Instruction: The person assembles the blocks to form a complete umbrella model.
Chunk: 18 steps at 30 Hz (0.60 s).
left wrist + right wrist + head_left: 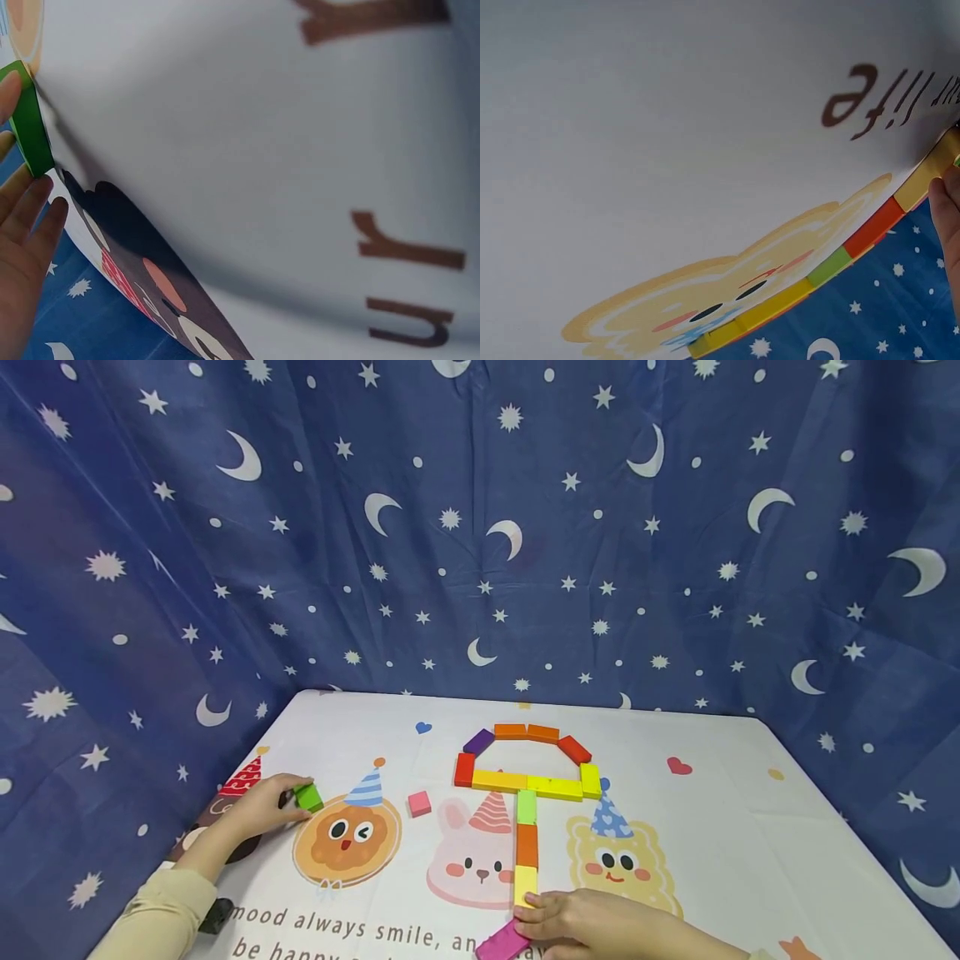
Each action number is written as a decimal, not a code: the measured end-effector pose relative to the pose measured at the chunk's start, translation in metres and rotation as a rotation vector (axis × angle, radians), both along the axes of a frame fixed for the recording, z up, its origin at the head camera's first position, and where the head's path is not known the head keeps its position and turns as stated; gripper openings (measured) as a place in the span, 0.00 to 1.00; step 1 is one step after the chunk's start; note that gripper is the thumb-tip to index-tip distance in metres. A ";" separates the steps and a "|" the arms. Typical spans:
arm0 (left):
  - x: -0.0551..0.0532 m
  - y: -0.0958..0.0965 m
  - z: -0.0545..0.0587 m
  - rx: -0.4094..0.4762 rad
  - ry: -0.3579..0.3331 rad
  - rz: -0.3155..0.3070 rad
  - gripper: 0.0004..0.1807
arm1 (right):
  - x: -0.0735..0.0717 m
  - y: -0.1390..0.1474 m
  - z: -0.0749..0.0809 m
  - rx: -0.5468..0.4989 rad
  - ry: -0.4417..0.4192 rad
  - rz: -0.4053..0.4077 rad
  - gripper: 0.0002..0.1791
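At the left of the table, my left hand (264, 806) pinches a green block (308, 797) between thumb and fingers; the left wrist view shows the green block (30, 124) at the fingertips. Low in the head view, my right hand (592, 922) holds the upper right end of a slanted magenta block (501, 942), its fingers also by the yellow block (526, 887). That yellow block ends a column with an orange block (527, 845) and a light green block (527, 807). Above the column, two yellow bars (555, 788) form the base of an arch of coloured blocks (512, 732).
A loose pink block (419, 803) lies between the left hand and the column. Near the left forearm sits a dark object (216, 916), partly hidden by the sleeve. The printed white cloth (720, 827) covers the table, and a blue star curtain (480, 527) hangs behind it.
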State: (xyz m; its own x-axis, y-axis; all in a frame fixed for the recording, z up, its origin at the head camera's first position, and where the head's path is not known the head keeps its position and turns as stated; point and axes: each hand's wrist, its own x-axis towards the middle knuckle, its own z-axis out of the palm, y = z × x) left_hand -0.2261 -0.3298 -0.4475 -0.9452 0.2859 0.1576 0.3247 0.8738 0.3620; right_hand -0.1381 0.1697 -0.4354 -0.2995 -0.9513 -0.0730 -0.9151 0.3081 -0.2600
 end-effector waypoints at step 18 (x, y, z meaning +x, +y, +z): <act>0.003 0.012 0.006 -0.041 -0.023 0.028 0.31 | -0.002 0.000 -0.004 -0.009 0.020 0.016 0.24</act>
